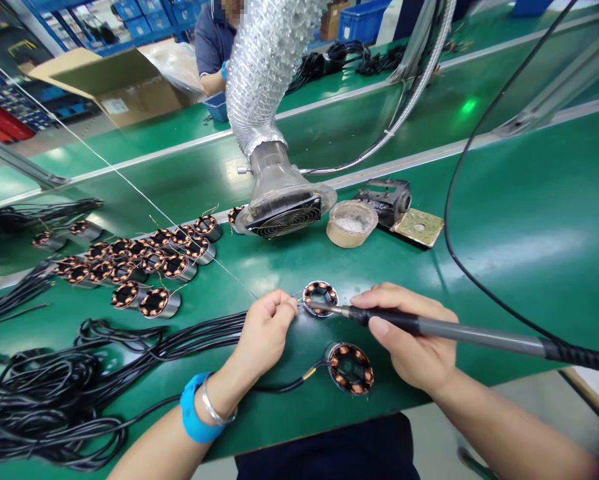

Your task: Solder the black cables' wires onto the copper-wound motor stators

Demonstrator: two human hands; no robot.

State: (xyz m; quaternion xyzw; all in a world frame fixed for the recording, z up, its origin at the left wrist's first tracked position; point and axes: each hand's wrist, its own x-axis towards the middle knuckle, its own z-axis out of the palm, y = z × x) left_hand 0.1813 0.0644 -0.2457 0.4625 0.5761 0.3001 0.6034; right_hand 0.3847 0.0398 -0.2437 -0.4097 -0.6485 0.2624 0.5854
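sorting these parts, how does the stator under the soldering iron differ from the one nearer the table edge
The far stator sits at the soldering iron tip, beside the left hand; the near stator lies untouched below the right hand. The near stator has a black cable attached; the far stator shows none. Both are rings of copper coils.

Head view, down over green bench (529, 220)

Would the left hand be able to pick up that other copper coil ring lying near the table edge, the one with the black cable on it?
Probably yes. The left hand is pinching solder wire by the stator being soldered, but the wired stator lies just beside its wrist with nothing between. It would first have to let go.
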